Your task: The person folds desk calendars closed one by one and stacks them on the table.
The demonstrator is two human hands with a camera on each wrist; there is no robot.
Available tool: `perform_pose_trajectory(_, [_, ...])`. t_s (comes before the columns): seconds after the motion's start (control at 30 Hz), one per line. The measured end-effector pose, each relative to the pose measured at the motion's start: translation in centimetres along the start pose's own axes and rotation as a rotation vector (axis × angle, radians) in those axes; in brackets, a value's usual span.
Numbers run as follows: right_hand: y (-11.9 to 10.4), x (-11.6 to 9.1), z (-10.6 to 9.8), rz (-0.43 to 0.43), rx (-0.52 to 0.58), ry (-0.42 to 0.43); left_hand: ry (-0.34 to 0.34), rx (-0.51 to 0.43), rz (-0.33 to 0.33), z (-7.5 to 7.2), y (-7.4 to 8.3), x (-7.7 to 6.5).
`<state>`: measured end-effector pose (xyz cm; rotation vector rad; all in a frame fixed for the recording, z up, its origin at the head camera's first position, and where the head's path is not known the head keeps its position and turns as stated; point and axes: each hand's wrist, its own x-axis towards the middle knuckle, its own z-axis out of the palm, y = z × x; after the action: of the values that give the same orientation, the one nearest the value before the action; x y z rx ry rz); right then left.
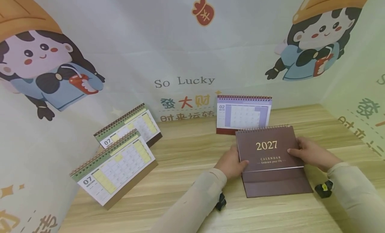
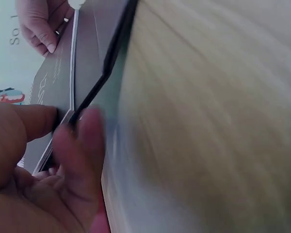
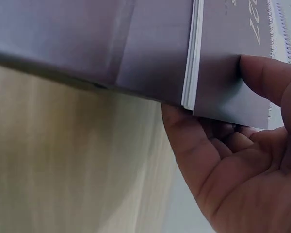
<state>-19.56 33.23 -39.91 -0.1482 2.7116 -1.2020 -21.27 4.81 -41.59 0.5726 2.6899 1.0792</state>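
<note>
A brown desk calendar [image 1: 267,159] with "2027" in gold letters and a spiral along its top stands tilted back on its folded base, right of the middle in the head view. My left hand [image 1: 231,162] grips its left side, the thumb on the front cover and the other fingers behind. On the opposite side my right hand [image 1: 312,152] pinches the edge, thumb on the cover, fingers behind. The right wrist view shows white page edges [image 3: 190,73] under the cover, close to the right hand. In the left wrist view the fingers [image 2: 70,160] lie at the calendar's side edge.
Behind the brown calendar stands a purple calendar [image 1: 243,112] open at 02. Two green-and-yellow calendars, a front one [image 1: 115,166] and a rear one [image 1: 147,124], stand at the left showing 07. A printed cloth [image 1: 144,32] hangs behind the wooden table [image 1: 180,179].
</note>
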Motion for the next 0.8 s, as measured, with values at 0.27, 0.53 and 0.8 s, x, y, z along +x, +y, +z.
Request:
perform_pose_trajectory(0.27, [0.36, -0.28, 0.00, 0.011, -0.081, 0.000, -0.006, 0.087, 0.006, 0.37, -0.21, 0.23])
perform_pose_trajectory(0.53, [0.55, 0.14, 0.16, 0.032, -0.140, -0.040, -0.063, 0.155, 0.026, 0.05, -0.62, 0.49])
perform_pose_trajectory(0.8, [1.04, 0.48, -0.08, 0.042, -0.156, -0.085, -0.084, 0.209, 0.056, 0.33, -0.66, 0.80])
